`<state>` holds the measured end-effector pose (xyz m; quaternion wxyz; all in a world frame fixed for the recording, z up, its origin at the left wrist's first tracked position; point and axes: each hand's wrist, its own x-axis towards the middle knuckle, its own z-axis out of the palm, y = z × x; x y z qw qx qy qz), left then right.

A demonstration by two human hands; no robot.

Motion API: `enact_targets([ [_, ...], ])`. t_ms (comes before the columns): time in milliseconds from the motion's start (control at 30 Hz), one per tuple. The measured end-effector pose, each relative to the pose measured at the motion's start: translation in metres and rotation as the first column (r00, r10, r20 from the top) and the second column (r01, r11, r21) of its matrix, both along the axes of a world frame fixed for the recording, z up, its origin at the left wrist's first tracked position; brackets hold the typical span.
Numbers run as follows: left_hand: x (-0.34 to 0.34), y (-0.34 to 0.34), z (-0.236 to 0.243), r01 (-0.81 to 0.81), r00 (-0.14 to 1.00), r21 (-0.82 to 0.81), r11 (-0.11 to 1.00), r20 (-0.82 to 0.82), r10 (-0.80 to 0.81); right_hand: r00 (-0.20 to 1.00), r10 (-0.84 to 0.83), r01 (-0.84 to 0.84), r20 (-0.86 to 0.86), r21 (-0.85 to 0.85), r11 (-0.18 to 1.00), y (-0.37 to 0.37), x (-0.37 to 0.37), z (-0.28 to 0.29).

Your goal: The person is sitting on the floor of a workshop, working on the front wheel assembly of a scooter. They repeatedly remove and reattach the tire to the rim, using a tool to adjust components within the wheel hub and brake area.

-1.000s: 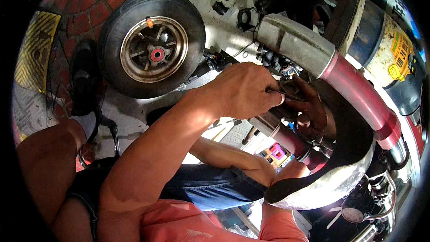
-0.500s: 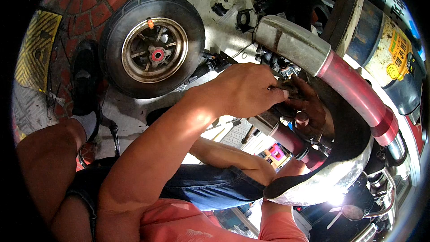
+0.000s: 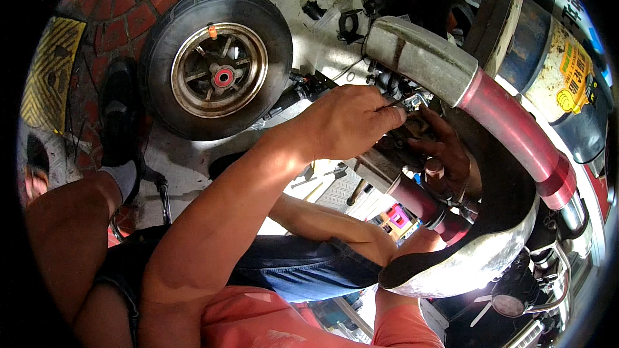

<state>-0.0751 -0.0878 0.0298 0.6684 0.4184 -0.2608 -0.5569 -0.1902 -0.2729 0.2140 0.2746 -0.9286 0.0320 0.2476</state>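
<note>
My left hand (image 3: 351,122) is closed at the centre, thumb and forefinger pinched on a thin metal piece (image 3: 403,102) too small to identify. My right hand (image 3: 448,158) lies just right of it, under the fork, fingers curled around a dark metal part (image 3: 419,130) that they partly hide. Two red fork tubes (image 3: 512,125) with a grey upper end (image 3: 422,48) flank my hands. A curved, scuffed metal fender (image 3: 458,270) with a dark inside wraps below and right of my right hand.
A rusty-rimmed wheel (image 3: 164,84) lies at left beside my shoe (image 3: 118,109) and a yellow plate (image 3: 48,77). A person's partial limb (image 3: 37,177) shows at the far left edge. Loose parts (image 3: 351,22) litter the floor. A drum (image 3: 519,51) stands right.
My left hand has moved slightly up and left. My right hand's fingers have shifted a little. A person's limb has appeared at the far left edge.
</note>
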Motion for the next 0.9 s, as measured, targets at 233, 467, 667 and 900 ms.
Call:
enact_targets([
  [233,-0.008,0.004,-0.016,-0.268,0.868,-0.021,0.963,0.428,0.251,1.000,-0.014,0.016,0.028,-0.049,0.999,0.007,0.002,0.000],
  [467,-0.008,0.005,-0.011,-0.137,0.945,0.216,0.967,0.322,0.062,0.987,-0.121,0.128,0.108,-0.062,0.990,0.014,-0.007,-0.009],
  [667,-0.006,0.005,-0.003,-0.042,0.980,0.233,0.972,0.197,-0.005,0.987,-0.134,0.142,0.086,-0.095,0.985,0.020,-0.002,-0.004],
  [900,0.001,0.008,-0.001,0.024,0.968,0.233,0.972,0.238,-0.081,0.989,-0.105,0.113,0.107,-0.068,0.991,0.011,-0.008,-0.008],
])
